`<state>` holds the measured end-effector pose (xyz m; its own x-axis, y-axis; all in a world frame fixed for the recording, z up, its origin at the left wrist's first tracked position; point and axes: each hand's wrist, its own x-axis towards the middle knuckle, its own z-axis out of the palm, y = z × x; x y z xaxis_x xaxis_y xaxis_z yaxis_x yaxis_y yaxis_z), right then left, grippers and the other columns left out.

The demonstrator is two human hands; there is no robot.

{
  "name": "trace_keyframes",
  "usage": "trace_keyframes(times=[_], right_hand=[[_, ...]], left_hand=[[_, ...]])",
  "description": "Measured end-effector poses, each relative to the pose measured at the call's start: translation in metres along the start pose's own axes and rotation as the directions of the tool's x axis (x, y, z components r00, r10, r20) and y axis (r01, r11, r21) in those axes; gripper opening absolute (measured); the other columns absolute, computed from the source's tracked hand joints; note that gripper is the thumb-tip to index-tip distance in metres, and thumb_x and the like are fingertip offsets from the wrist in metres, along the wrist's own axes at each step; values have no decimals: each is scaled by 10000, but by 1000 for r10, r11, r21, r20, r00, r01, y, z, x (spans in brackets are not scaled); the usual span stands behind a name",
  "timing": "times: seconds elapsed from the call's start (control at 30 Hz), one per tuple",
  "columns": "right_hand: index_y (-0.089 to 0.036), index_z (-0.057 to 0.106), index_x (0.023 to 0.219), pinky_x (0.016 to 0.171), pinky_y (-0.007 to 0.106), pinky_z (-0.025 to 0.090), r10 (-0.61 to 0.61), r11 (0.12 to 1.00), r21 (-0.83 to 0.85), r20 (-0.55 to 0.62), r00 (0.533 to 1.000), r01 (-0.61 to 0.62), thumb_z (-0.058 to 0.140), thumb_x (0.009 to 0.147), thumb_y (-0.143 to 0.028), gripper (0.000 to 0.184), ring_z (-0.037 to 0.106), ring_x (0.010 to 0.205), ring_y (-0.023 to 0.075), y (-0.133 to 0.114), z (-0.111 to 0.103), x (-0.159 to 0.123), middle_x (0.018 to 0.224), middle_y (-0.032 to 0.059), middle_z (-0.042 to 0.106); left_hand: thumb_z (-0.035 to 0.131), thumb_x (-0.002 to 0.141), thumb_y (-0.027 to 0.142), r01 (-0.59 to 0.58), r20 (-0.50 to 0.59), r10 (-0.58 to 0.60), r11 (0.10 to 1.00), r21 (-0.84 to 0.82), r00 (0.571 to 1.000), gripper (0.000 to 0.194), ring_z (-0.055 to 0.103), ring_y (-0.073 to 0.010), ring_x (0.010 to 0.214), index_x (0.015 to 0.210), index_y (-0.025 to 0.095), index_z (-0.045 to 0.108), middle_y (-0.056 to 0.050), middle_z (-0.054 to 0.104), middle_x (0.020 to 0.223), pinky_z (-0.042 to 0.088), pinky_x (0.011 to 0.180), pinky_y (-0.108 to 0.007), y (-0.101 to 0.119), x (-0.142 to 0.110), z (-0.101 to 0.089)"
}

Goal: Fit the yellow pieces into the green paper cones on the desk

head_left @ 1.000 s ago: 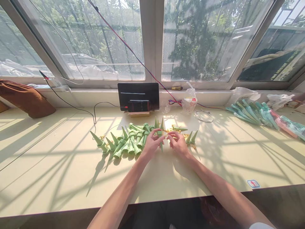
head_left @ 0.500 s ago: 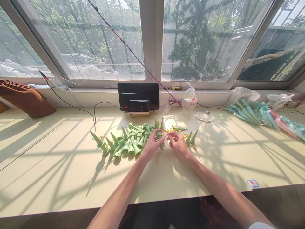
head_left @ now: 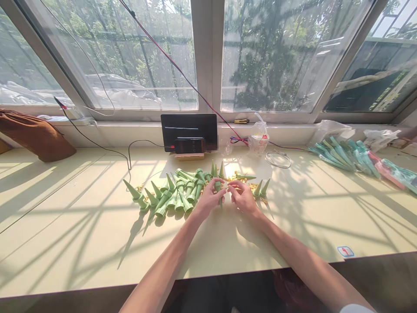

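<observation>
My left hand [head_left: 210,198] is closed around a green plastic cone-shaped spike [head_left: 218,186], its wide collar up and its pointed end down. Close beside it, my right hand [head_left: 241,195] has thumb and fingers pinched together at the spike's collar; what they hold is too small to make out. A heap of similar green spikes [head_left: 180,201] lies to the left of my left hand, some standing on their collars and others on their sides. Behind my hands are small yellow pieces [head_left: 233,177]. Two more spikes [head_left: 261,188] stand to the right of my right hand.
A black tablet [head_left: 189,124] leans near the window with a phone [head_left: 189,145] before it. A plastic-wrapped cup [head_left: 259,139] and coiled cable [head_left: 279,159] sit to its right. Bagged teal strips [head_left: 339,152] lie far right, a brown bag [head_left: 39,134] far left.
The fingers of both hands have shifted slightly at the spike's collar. A yellow strip seen between the hands a second ago no longer shows clearly. The heap has stayed put.
</observation>
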<state>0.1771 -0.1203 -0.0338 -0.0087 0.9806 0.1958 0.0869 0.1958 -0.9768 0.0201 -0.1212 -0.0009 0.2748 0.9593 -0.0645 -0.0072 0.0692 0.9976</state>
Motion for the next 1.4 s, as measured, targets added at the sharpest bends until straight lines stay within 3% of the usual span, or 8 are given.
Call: trace_keyframes(times=[0.4,0.63,0.97,1.4], right_hand=[[-164,663,942,473,266,449,-20,1000,8,17,1000,20,674,817,-438,301,530,480,100,-5,-4,2,859,64,678],[-176,651,912,443,248,420,-34,999,13,49,998,33,664,826,-444,281,497,464,104,-6,-6,1,705,15,625],[-167,690,930,469,266,447,-51,998,39,49,998,49,715,792,-403,275,511,478,120,-9,-6,0,637,5,622],[-181,644,876,439,277,461,-64,997,40,62,996,62,728,781,-472,317,535,477,129,-3,-7,2,671,9,621]], left_hand=[[683,788,353,-21,16,21,1000,-8,1000,334,493,-82,553,1061,255,518,52,512,664,304,488,-179,0,0,-1],[679,779,336,-7,6,7,1000,4,1000,334,499,-89,550,1062,254,524,54,508,647,311,497,-188,2,-2,0],[681,797,373,-15,11,15,1000,-1,1000,349,509,-94,567,1075,244,514,45,505,659,323,496,-192,3,-2,1],[719,764,387,-9,2,9,1000,-29,1000,389,522,-95,555,1071,236,534,41,517,654,310,478,-186,2,-2,0]])
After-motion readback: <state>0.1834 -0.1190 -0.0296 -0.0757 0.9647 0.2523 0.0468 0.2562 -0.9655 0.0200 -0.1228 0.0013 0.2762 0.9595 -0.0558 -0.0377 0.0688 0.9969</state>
